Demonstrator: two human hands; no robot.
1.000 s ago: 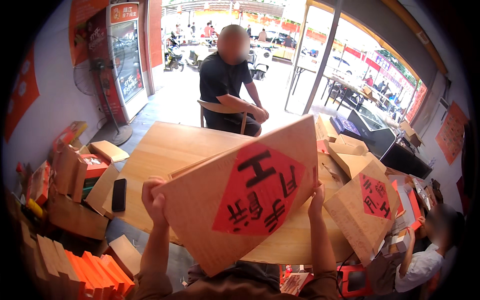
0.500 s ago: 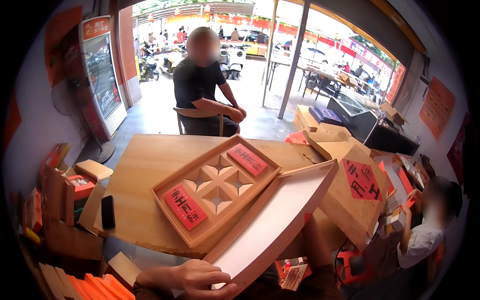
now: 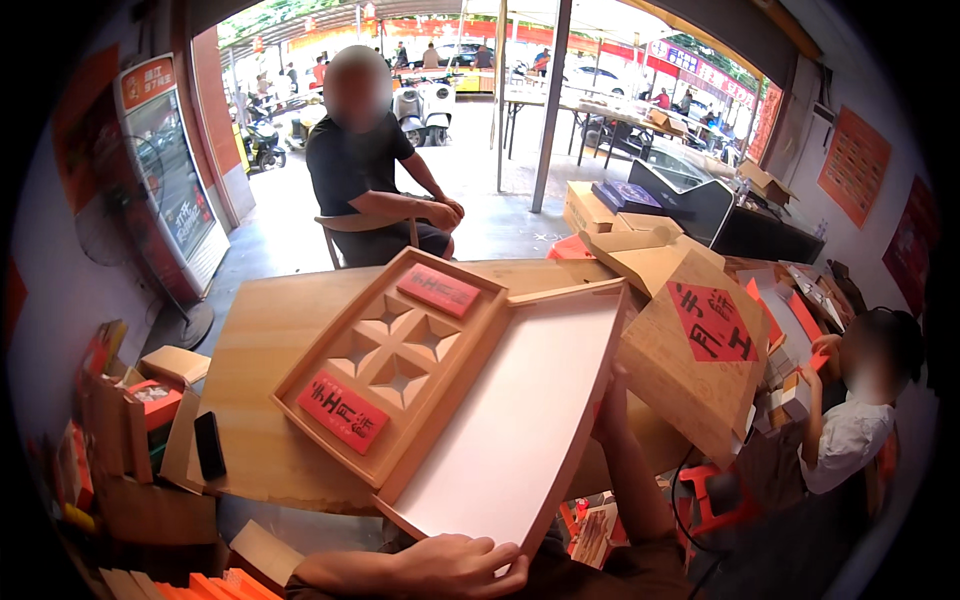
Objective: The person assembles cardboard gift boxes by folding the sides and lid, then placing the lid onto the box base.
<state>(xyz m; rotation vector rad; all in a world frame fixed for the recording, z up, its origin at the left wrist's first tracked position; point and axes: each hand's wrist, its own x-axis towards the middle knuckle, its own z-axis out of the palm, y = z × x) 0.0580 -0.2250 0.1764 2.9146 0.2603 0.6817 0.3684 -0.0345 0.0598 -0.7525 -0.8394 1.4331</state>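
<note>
A shallow brown box (image 3: 290, 380) rests at an angle on the wooden table, joined along one side to its raised lid, or lying right against it. Inside the box, a light-brown insert (image 3: 398, 347) has star-shaped cut-outs between two red rectangular packets, a far one (image 3: 440, 290) and a near one (image 3: 343, 412). The lid (image 3: 515, 400) shows its white inside and slopes toward me. My left hand (image 3: 460, 566) is closed over the lid's near edge. My right hand (image 3: 613, 405) grips the lid's right edge from outside, with its fingers partly hidden.
The wooden table (image 3: 250, 330) holds a black phone (image 3: 210, 445) at left and a brown carton with a red label (image 3: 690, 350) at right. A seated person (image 3: 360, 170) is across the table; another (image 3: 850, 430) handles red pieces at right. Red stools stand below.
The lid has turned so more of its white inside faces up, and the box has rotated. My right hand has come up along the lid's edge. The view has shifted somewhat.
</note>
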